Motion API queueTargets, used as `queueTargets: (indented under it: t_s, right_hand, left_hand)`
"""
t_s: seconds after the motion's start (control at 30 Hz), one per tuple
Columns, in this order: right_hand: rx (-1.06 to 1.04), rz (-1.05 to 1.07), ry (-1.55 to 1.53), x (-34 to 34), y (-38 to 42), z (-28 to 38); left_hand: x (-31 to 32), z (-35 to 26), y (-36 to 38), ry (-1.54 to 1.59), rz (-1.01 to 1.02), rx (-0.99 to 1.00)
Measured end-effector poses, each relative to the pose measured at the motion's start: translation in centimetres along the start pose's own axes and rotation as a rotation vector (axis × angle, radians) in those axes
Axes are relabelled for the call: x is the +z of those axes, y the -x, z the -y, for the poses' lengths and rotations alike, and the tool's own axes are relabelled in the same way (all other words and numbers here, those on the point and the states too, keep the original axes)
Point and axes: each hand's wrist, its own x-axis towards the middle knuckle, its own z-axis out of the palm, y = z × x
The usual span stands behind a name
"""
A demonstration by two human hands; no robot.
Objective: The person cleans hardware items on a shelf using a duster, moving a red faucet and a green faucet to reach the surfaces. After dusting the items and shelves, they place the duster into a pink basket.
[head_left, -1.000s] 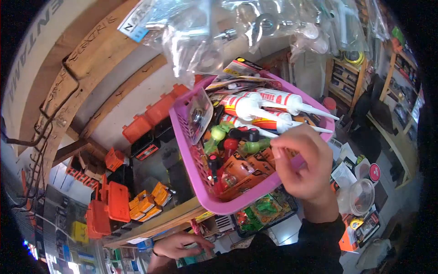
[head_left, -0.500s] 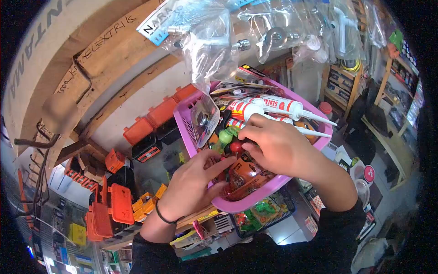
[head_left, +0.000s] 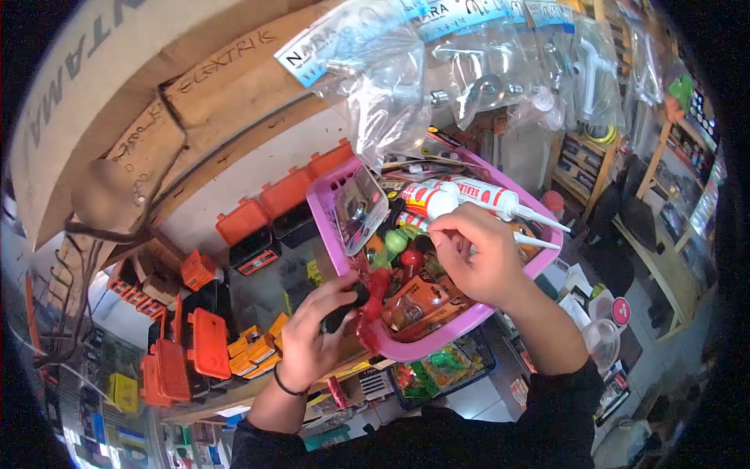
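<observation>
Since the earlier frame, the left hand (head_left: 308,338) has moved to the left edge of the pink basket (head_left: 437,342), with a red and black thing (head_left: 373,309).

From the head view, the gray surface (head_left: 293,267) is left of the basket. Orange boxes (head_left: 241,223) stand at its back, with open orange cases (head_left: 209,344) and yellow packs (head_left: 254,349) nearer. Clear bags (head_left: 388,105) hang above, and a floor (head_left: 473,395) of tiles shows below.

The red part points up and down in the picture, bent a bit, with its low end by the basket's rim. Its black part is in the left hand. I cannot tell which end is the front.

White tubes (head_left: 486,197), a green ball (head_left: 396,241), a red ball (head_left: 412,256) and orange packs (head_left: 422,301) fill the basket, close beside the red part.

The left fingers are bent, part closed around the black part. The right hand (head_left: 484,258) is over the basket, fingers curled near the thumb; I cannot tell if they hold anything.
</observation>
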Motion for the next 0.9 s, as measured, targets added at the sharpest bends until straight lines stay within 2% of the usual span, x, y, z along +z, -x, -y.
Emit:
queueTargets:
  t_s: [0.07, 0.13, 0.2, 0.27, 0.33, 0.4, 0.47, 0.53, 0.57, 0.6, 0.63, 0.67, 0.73, 0.8, 0.83, 0.87, 0.9]
  right_hand:
    - [-0.027, -0.011, -0.035, 0.1, 0.1, 0.1]
    - [-0.043, 0.002, -0.039, 0.1, 0.4, 0.2]
    - [-0.116, -0.096, -0.050, 0.1, 0.6, 0.2]
    - [-0.247, -0.299, 0.035, -0.4, 0.5, 0.8]
    - [-0.246, -0.372, 0.077, -0.9, 1.6, 1.5]
    - [-0.270, 0.286, -0.281, -1.5, 3.4, 3.2]
    - [-0.347, 0.365, -0.153, 1.6, 7.5, 5.1]
    - [-0.328, 0.363, -0.362, 4.1, 10.1, 6.8]
    - [-0.321, 0.361, -0.359, 4.7, 11.1, 7.0]
    - [-0.134, 0.593, -0.432, 5.3, 12.1, 7.1]
    - [0.059, 0.823, -0.505, 5.8, 13.1, 7.2]
    - [0.067, 0.826, -0.514, 6.5, 14.3, 7.2]
    - [0.343, 0.677, -0.657, 7.9, 15.9, 7.5]
    - [0.376, 0.705, -0.668, 8.5, 16.8, 8.2]
    - [0.568, 0.686, -0.917, 9.1, 17.8, 8.7]
    - [0.762, 0.655, -1.161, 9.7, 18.8, 8.8]
    - [0.767, 0.663, -1.155, 10.3, 19.8, 8.4]
  left_hand:
    - [-0.6, -0.2, 1.3, 0.068, -0.135, -0.004]
    - [-1.1, -0.4, 2.6, 0.053, -0.151, -0.004]
    - [-1.2, -0.8, 4.1, -0.023, -0.218, -0.020]
    - [-1.5, -1.1, 6.3, 0.090, -0.188, 0.052]
    - [-2.2, -1.5, 8.8, 0.173, -0.150, 0.017]
    - [-2.4, -3.1, 9.3, 0.370, -0.176, -0.072]
    - [-2.7, -4.1, 9.4, 0.399, -0.146, -0.075]
    - [-2.6, -3.7, 11.1, 0.417, 0.019, -0.146]
    - [-3.0, -3.1, 11.8, 0.284, 0.182, -0.162]
    - [-2.7, -3.2, 12.2, 0.291, 0.188, -0.166]
    - [-2.5, -3.4, 12.4, 0.192, 0.284, -0.219]
    - [-2.6, -3.7, 12.7, 0.090, 0.381, -0.274]
    - [-2.8, -3.0, 14.3, 0.090, 0.393, -0.309]
    - [-3.0, -3.0, 15.0, 0.097, 0.372, -0.396]
    - [-2.8, -2.9, 15.4, 0.104, 0.367, -0.400]
    - [-2.4, -2.6, 15.8, 0.240, 0.335, -0.413]
    - [-2.0, -2.3, 16.3, 0.375, 0.302, -0.425]
